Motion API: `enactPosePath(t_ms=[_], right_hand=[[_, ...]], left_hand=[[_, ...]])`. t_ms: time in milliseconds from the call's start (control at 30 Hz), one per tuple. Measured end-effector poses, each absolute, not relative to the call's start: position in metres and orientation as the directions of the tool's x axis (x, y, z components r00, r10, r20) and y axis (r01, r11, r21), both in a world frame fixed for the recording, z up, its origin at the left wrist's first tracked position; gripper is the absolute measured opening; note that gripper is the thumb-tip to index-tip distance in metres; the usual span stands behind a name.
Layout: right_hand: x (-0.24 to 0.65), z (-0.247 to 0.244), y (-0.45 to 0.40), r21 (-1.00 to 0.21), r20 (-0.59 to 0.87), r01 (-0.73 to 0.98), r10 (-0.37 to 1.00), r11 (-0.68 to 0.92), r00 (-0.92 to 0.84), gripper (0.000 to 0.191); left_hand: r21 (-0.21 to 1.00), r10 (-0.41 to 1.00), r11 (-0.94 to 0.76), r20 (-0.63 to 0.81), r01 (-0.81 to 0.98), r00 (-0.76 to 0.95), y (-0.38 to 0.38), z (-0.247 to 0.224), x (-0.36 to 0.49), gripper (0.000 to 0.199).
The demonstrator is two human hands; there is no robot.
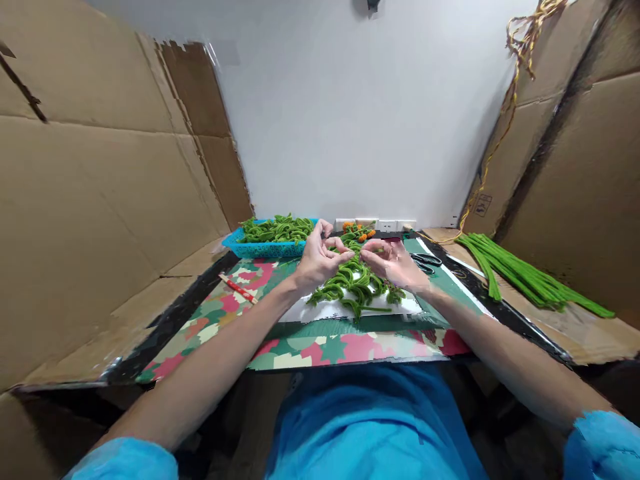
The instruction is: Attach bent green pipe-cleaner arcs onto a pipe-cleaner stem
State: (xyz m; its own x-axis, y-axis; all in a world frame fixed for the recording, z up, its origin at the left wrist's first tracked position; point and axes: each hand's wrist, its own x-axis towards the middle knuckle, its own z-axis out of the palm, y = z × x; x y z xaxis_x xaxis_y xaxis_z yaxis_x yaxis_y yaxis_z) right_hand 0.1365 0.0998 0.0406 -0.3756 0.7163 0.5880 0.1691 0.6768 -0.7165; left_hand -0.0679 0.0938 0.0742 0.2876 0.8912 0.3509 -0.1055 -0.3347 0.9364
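Observation:
My left hand (319, 259) and my right hand (393, 265) are raised close together above a pile of curled green fuzzy stems (353, 283), which look like pipe cleaners. Thumb and fingers of each hand are pinched, the tips almost meeting. Whatever lies between the fingertips is too small to make out. Under the curled stems is a white sheet (303, 312), partly covered. Small orange fuzzy balls (367, 235) on green stems sit just behind my hands. Black-handled scissors (426, 262) lie right of my right hand.
A blue plastic basket (267, 251) heaped with curled green pieces stands back left. Straight green stems (533, 273) lie bundled at right. A red stick-like item (239, 289) rests on the patterned cloth (320, 352). Cardboard walls (100, 200) flank the table; a yellow cord (511, 110) hangs at right.

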Motion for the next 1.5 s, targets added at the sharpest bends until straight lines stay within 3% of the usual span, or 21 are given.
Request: enactPosePath(t_ms=[67, 167, 200, 267, 333, 433, 533, 633, 700, 767, 833, 933, 1000, 1200, 1333, 1500], right_hand=[[0.140, 0.041, 0.099, -0.463, 0.720, 0.358, 0.580, 0.811, -0.381, 0.025], [0.146, 0.041, 0.100, -0.096, 0.759, 0.542, 0.414, 0.835, -0.503, 0.025], [0.147, 0.042, 0.100, -0.001, 0.754, 0.569, 0.375, 0.822, -0.540, 0.026], [0.147, 0.043, 0.101, 0.066, 0.752, 0.579, 0.341, 0.813, -0.564, 0.027], [0.145, 0.044, 0.100, 0.028, 0.763, 0.568, 0.349, 0.823, -0.544, 0.027], [0.137, 0.045, 0.099, -0.322, 0.761, 0.424, 0.497, 0.847, -0.416, 0.029], [0.127, 0.045, 0.098, -0.609, 0.684, 0.239, 0.653, 0.756, -0.324, 0.041], [0.121, 0.045, 0.098, -0.887, 0.437, -0.025, 0.823, 0.460, -0.364, 0.049], [0.120, 0.046, 0.098, -0.962, 0.266, -0.169, 0.865, 0.212, -0.426, 0.052], [0.121, 0.046, 0.098, -0.961, 0.267, -0.180, 0.872, 0.209, -0.411, 0.051], [0.121, 0.045, 0.097, -0.913, 0.406, -0.097, 0.857, 0.396, -0.317, 0.046], [0.122, 0.043, 0.097, -0.707, 0.659, 0.141, 0.717, 0.693, -0.227, 0.034], [0.124, 0.041, 0.098, -0.567, 0.746, 0.250, 0.618, 0.785, -0.247, 0.027], [0.130, 0.036, 0.107, -0.344, 0.816, 0.373, 0.471, 0.862, -0.335, 0.022], [0.129, 0.035, 0.107, -0.305, 0.837, 0.399, 0.443, 0.865, -0.321, 0.024], [0.121, 0.032, 0.104, -0.274, 0.885, 0.489, 0.416, 0.828, -0.209, 0.025]], left_hand=[[0.951, 0.897, -0.282, 0.309, -0.129, 0.315, 0.093, 0.075, -0.068, 0.083], [0.971, 0.901, -0.189, 0.230, -0.143, 0.368, 0.090, 0.078, -0.069, 0.081], [0.976, 0.902, -0.161, 0.205, -0.146, 0.381, 0.089, 0.079, -0.069, 0.080], [0.982, 0.898, -0.115, 0.167, -0.150, 0.407, 0.088, 0.081, -0.070, 0.078], [0.984, 0.893, -0.095, 0.152, -0.151, 0.424, 0.088, 0.081, -0.071, 0.078], [0.980, 0.889, -0.136, 0.186, -0.147, 0.418, 0.089, 0.080, -0.072, 0.078], [0.951, 0.880, -0.276, 0.307, -0.138, 0.361, 0.088, 0.079, -0.070, 0.076], [0.879, 0.838, -0.474, 0.467, -0.048, 0.282, 0.087, 0.077, -0.067, 0.071], [0.822, 0.801, -0.569, 0.549, 0.021, 0.240, 0.089, 0.074, -0.065, 0.068], [0.798, 0.783, -0.602, 0.583, 0.028, 0.215, 0.092, 0.071, -0.064, 0.069], [0.819, 0.798, -0.574, 0.565, -0.020, 0.210, 0.096, 0.068, -0.064, 0.073], [0.871, 0.839, -0.481, 0.490, -0.099, 0.236, 0.099, 0.067, -0.066, 0.076], [0.890, 0.853, -0.437, 0.456, -0.128, 0.254, 0.100, 0.066, -0.067, 0.077], [0.915, 0.869, -0.385, 0.404, -0.123, 0.286, 0.099, 0.063, -0.067, 0.080], [0.906, 0.862, -0.411, 0.422, -0.101, 0.281, 0.101, 0.060, -0.065, 0.077], [0.830, 0.813, -0.558, 0.551, -0.019, 0.186, 0.099, 0.055, -0.060, 0.066]])
